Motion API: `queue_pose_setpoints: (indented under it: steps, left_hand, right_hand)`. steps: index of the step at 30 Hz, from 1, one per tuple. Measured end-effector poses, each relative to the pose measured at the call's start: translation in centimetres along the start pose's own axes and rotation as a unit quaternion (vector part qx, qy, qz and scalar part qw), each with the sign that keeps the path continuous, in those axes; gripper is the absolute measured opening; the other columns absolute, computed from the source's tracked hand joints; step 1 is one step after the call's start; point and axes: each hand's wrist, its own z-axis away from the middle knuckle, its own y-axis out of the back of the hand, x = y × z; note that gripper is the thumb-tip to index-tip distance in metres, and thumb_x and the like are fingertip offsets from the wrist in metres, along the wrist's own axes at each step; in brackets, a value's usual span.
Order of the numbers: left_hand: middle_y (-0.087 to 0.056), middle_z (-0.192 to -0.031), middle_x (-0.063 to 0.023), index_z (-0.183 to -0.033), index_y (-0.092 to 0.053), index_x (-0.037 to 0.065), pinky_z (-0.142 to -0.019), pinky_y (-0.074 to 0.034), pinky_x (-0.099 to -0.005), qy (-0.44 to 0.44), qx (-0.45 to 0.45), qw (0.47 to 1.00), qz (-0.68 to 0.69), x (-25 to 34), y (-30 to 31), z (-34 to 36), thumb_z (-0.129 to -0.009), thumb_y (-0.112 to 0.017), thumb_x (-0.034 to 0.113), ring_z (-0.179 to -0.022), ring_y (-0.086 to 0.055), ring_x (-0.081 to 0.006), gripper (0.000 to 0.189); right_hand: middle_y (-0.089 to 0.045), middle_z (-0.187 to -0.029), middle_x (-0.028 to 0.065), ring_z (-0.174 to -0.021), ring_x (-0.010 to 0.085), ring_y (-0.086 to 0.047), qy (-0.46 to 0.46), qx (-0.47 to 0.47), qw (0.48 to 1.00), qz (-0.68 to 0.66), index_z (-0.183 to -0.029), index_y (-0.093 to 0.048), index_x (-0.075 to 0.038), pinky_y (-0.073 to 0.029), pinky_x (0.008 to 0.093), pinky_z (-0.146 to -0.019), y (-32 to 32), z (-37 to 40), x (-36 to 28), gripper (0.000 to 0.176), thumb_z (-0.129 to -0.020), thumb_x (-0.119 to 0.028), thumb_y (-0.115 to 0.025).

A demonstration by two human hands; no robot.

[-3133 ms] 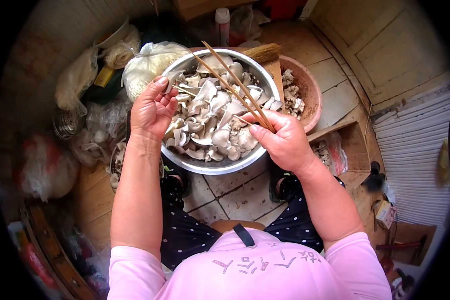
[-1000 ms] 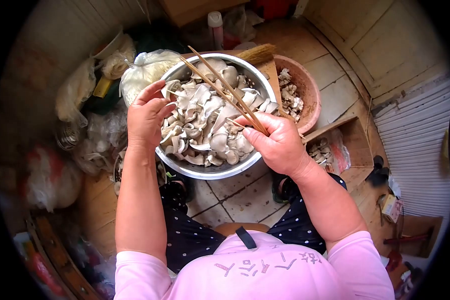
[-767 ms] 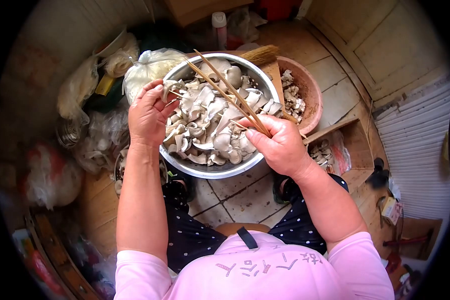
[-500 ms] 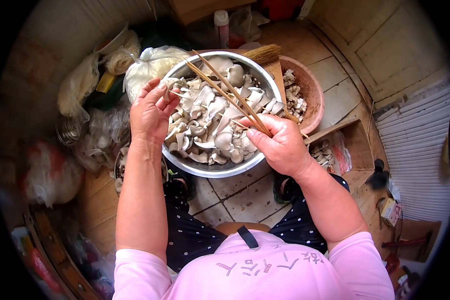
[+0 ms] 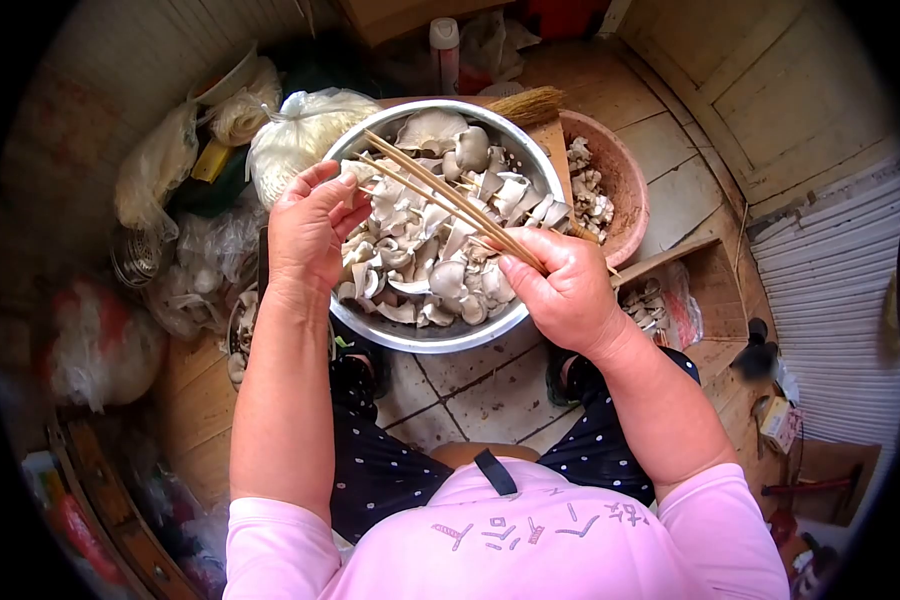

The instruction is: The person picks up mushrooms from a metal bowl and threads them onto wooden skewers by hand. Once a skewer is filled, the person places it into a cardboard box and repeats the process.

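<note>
Several thin bamboo skewers (image 5: 438, 187) run from my right hand (image 5: 567, 290) up and left across the basin, their lower ends gripped between thumb and fingers. My left hand (image 5: 312, 222) is at the basin's left rim, pinching a pale piece of oyster mushroom (image 5: 358, 171) between thumb and fingertips. One skewer's tip is right at that piece. Beneath both hands lies a heap of torn grey-white oyster mushrooms (image 5: 448, 280) in a wide metal basin (image 5: 460, 345). A larger mushroom cap (image 5: 432, 130) rests near the far rim.
A pink tub (image 5: 625, 190) with mushroom pieces stands right of the basin, and a wooden box (image 5: 705, 290) lies nearer. On the left are a filled plastic bag (image 5: 305, 140) and more bags. A spray can (image 5: 444, 55) and straw broom (image 5: 527, 105) are behind.
The skewers have drawn closer together, and one now lies lower toward the left hand. My left hand has turned slightly with its mushroom piece. My right hand has stayed nearly still.
</note>
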Motion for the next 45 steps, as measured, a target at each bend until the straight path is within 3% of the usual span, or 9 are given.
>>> queue_pose_setpoints:
  steps: [14,16,28,29,32,34,36,42,45]
  left_hand:
    - [-0.065,-0.099,-0.0091,-0.124,-0.05,0.001,-0.078,-0.054,-0.0353,0.063,-0.009,0.998,-0.027,-0.7,-0.3,0.6,-0.085,-0.069,0.009,-0.084,-0.065,-0.0193,0.044]
    - [-0.064,-0.099,-0.0091,-0.124,-0.049,0.001,-0.078,-0.054,-0.036,0.063,-0.015,0.998,-0.019,-0.8,-0.3,0.7,-0.085,-0.07,0.009,-0.084,-0.065,-0.0194,0.045]
    - [-0.063,-0.097,-0.0073,-0.121,-0.051,0.002,-0.076,-0.054,-0.0354,0.065,0.0,0.998,-0.002,-1.2,-1.6,1.1,-0.086,-0.068,0.01,-0.082,-0.063,-0.0183,0.039]
    - [-0.063,-0.096,-0.0069,-0.12,-0.051,0.003,-0.076,-0.054,-0.0355,0.06,-0.004,0.998,0.008,-1.3,-1.9,1.1,-0.087,-0.067,0.011,-0.083,-0.063,-0.0181,0.038]
    - [-0.061,-0.103,-0.0098,-0.119,-0.052,0.003,-0.079,-0.054,-0.0374,0.051,-0.024,0.998,0.021,-1.2,-2.1,1.1,-0.089,-0.066,0.022,-0.092,-0.063,-0.0219,0.038]
    - [-0.062,-0.1,-0.0093,-0.118,-0.052,0.004,-0.076,-0.055,-0.0327,0.046,-0.021,0.999,0.006,-1.0,-2.5,1.4,-0.088,-0.067,0.025,-0.09,-0.066,-0.0214,0.039]
    - [-0.061,-0.106,-0.0095,-0.118,-0.054,0.003,-0.075,-0.055,-0.0328,0.054,-0.021,0.998,-0.006,-1.1,-2.5,1.2,-0.088,-0.066,0.024,-0.092,-0.065,-0.0214,0.038]
    - [-0.061,-0.104,-0.0085,-0.121,-0.052,0.001,-0.074,-0.054,-0.0297,0.04,-0.039,0.996,-0.07,-1.2,-3.8,1.9,-0.085,-0.065,0.016,-0.081,-0.065,-0.0156,0.041]
    - [-0.063,-0.096,-0.0051,-0.117,-0.057,0.002,-0.069,-0.052,-0.0252,0.022,-0.092,0.989,-0.112,-2.0,-4.9,2.5,-0.084,-0.066,0.013,-0.071,-0.062,-0.0108,0.036]
  right_hand:
    - [-0.067,-0.087,0.0045,-0.079,0.0088,-0.059,-0.033,-0.006,0.999,-0.042,-0.108,-0.068,0.003,-0.048,0.0241,-0.071,-0.1,0.0,1.0,0.021,-0.09,-0.005,-0.06]
    - [-0.07,-0.083,0.0139,-0.074,0.016,-0.066,-0.049,0.003,0.998,-0.047,-0.107,-0.069,-0.002,-0.052,0.0305,-0.07,-0.2,0.0,1.0,0.025,-0.088,-0.013,-0.057]
    - [-0.071,-0.089,0.0128,-0.079,0.0164,-0.066,-0.086,0.002,0.994,-0.069,-0.108,-0.069,-0.003,-0.051,0.0288,-0.074,0.1,-0.2,1.4,0.024,-0.088,-0.013,-0.061]
    - [-0.061,-0.084,-0.004,-0.072,0.0045,-0.051,-0.067,0.004,0.994,-0.088,-0.11,-0.067,0.002,-0.043,0.0201,-0.065,0.3,-0.3,1.5,0.021,-0.091,-0.005,-0.06]
    - [-0.06,-0.083,-0.0044,-0.071,0.0038,-0.051,-0.132,0.016,0.978,-0.163,-0.11,-0.067,0.002,-0.042,0.0192,-0.064,1.5,-0.5,1.3,0.021,-0.092,-0.006,-0.06]
    - [-0.06,-0.082,-0.0038,-0.067,0.002,-0.049,-0.099,0.056,0.981,-0.156,-0.112,-0.067,0.0,-0.041,0.0179,-0.058,2.5,-0.4,2.3,0.022,-0.092,-0.007,-0.06]
    - [-0.067,-0.091,0.0001,-0.082,0.0064,-0.059,-0.132,0.078,0.973,-0.173,-0.111,-0.068,0.002,-0.049,0.0224,-0.074,3.9,-0.1,1.4,0.024,-0.089,-0.007,-0.059]
    - [-0.065,-0.088,-0.0007,-0.076,0.0049,-0.058,-0.187,0.094,0.956,-0.205,-0.11,-0.067,0.002,-0.048,0.0209,-0.066,5.5,1.4,2.6,0.024,-0.089,-0.006,-0.057]
    - [-0.065,-0.091,0.0015,-0.076,0.0057,-0.059,-0.181,0.07,0.974,-0.121,-0.112,-0.066,0.003,-0.052,0.0219,-0.068,6.1,1.6,2.9,0.024,-0.091,-0.006,-0.059]
